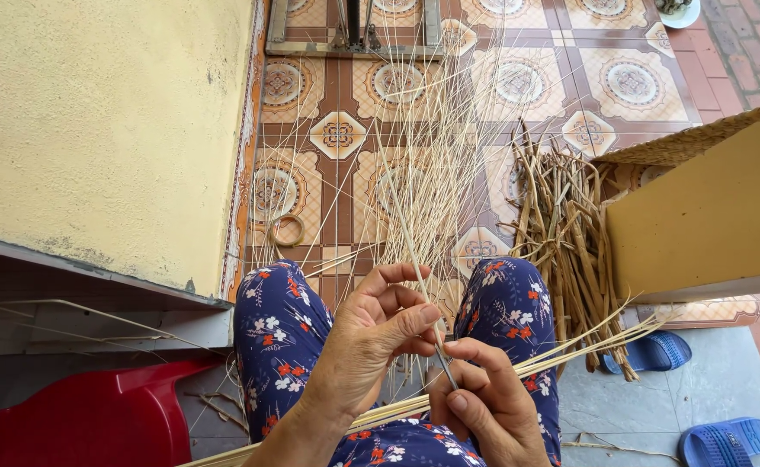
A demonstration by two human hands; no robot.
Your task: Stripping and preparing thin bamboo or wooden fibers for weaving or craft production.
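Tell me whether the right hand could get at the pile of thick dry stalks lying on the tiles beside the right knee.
Probably yes. The pile of stalks lies just past the right knee, on the right hand's own side, with nothing across the way. But that hand is pinching a thin strand and would likely have to let go first.

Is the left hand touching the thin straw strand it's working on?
Touching. The head view shows the left hand pinching the thin straw strand between thumb and fingers.

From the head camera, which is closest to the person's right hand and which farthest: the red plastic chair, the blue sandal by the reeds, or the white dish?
From the right hand:
1. Blue sandal, on the right by the reeds.
2. Red chair, bottom left.
3. White dish, top right corner.
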